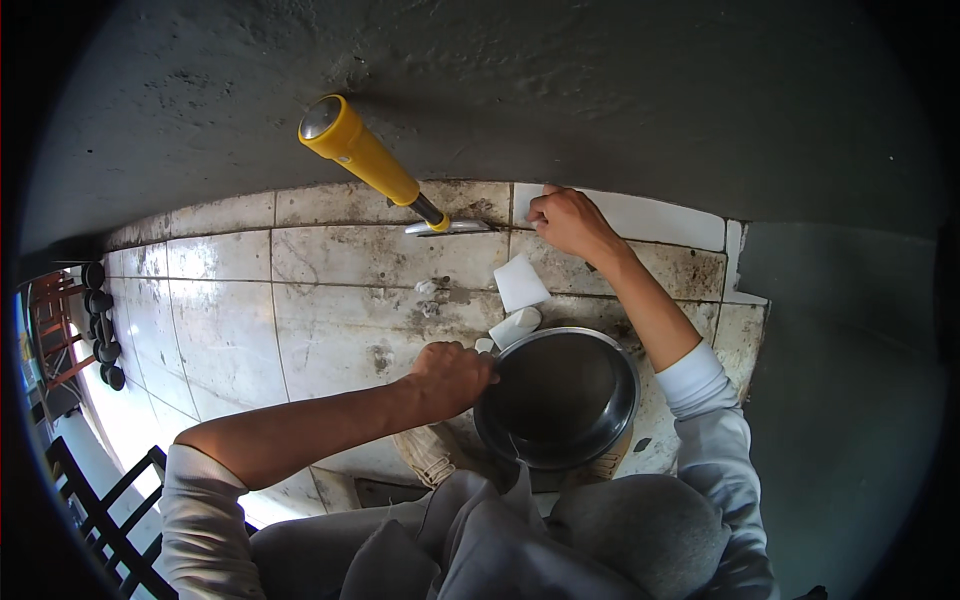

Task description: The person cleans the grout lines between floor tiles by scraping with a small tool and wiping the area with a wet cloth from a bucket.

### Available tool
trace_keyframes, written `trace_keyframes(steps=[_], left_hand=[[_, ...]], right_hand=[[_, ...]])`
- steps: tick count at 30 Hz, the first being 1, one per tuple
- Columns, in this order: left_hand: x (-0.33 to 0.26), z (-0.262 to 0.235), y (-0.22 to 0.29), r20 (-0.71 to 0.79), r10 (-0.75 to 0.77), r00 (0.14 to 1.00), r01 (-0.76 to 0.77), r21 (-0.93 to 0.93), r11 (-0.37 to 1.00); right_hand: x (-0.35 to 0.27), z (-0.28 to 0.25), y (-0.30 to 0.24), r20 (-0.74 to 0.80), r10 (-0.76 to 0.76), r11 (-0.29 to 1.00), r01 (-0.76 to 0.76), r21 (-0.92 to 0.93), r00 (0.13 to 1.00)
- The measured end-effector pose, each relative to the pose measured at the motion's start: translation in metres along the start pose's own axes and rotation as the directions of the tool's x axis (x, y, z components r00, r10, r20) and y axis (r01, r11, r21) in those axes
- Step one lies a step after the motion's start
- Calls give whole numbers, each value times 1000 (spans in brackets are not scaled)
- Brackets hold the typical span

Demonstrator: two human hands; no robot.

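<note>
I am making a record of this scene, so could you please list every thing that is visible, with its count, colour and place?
Metal bowl: one, dark steel, on the floor in front of the person.
Torch: one, yellow with black neck, leaning at the wall above the tiles.
White pieces: about three, white, on the tiles just beyond the bowl.
Tiled floor: one, stained off-white, from the wall to the person.
Wall: one, dark grey, top of the view.
Black round objects: a row, far left; kind unclear.
Left hand: one, gripping the bowl's left rim.
Right hand: one, closed and pressed on a clean white tile at the wall.
</note>
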State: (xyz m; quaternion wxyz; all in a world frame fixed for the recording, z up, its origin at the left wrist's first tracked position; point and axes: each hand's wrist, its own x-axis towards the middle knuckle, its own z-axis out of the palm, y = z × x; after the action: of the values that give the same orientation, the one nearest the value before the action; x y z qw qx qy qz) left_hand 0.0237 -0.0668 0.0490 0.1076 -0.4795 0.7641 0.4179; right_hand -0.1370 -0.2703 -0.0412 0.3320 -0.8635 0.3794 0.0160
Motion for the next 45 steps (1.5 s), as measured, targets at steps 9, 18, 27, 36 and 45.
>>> trace_keyframes(steps=[9,18,27,36,45], left_hand=[[0,10,-3,-10,-10,1000,10,-18,1000],[0,1,0,-28,10,1000,-10,15,1000],[0,-7,4,84,-55,995,54,21,998],[-1,-2,1,63,-37,997,35,33,999],[-1,-4,1,57,-46,997,44,25,999]], right_hand=[[-20,5,8,-169,50,993,-32,110,984],[-38,25,32,-560,-84,996,83,-27,824],[-30,26,35,-635,-21,1000,2,-30,772],[-30,28,36,-633,-69,997,28,-74,771],[-17,43,26,-650,-165,986,122,-111,742]])
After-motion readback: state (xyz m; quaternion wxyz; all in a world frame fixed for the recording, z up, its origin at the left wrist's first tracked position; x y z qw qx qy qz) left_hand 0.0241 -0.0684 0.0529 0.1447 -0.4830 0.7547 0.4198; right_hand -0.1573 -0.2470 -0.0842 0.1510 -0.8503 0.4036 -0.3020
